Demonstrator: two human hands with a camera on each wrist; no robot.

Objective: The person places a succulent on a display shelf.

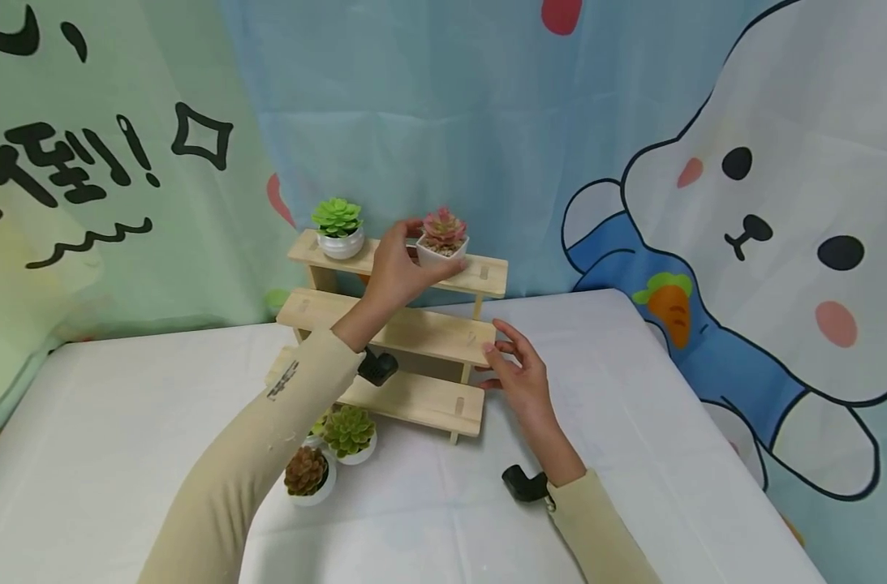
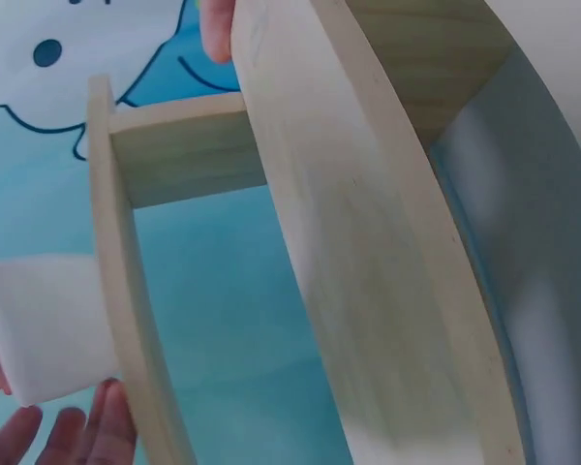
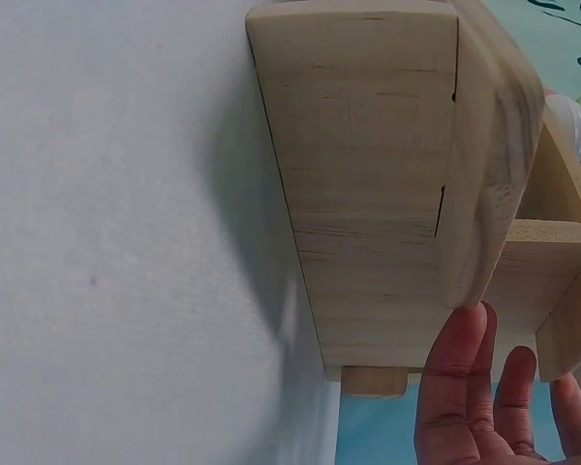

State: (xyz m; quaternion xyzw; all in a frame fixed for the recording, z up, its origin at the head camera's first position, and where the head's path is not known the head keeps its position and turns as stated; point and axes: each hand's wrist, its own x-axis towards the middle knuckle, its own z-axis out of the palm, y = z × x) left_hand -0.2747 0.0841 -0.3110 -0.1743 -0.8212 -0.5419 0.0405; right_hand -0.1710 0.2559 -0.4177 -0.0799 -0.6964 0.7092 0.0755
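My left hand (image 1: 399, 268) reaches across the three-tier wooden stand (image 1: 432, 332) and holds the white pot of a pink succulent (image 1: 444, 229) at the right part of the top shelf. Up close in the left wrist view, the white pot (image 2: 53, 325) has its base against the shelf board, with fingers (image 2: 111, 426) beside it. At the right end of the middle shelf, my right hand (image 1: 519, 377) touches the board with fingers spread and fairly straight. Its fingertips (image 3: 460, 325) meet the board's edge in the right wrist view.
A bright green succulent in a white pot (image 1: 338, 229) stands at the top shelf's left. Several potted succulents, among them a brown one (image 1: 307, 472) and a green one (image 1: 350, 431), stand on the white tablecloth (image 1: 443, 511) before the stand. A printed curtain (image 1: 428, 122) hangs behind.
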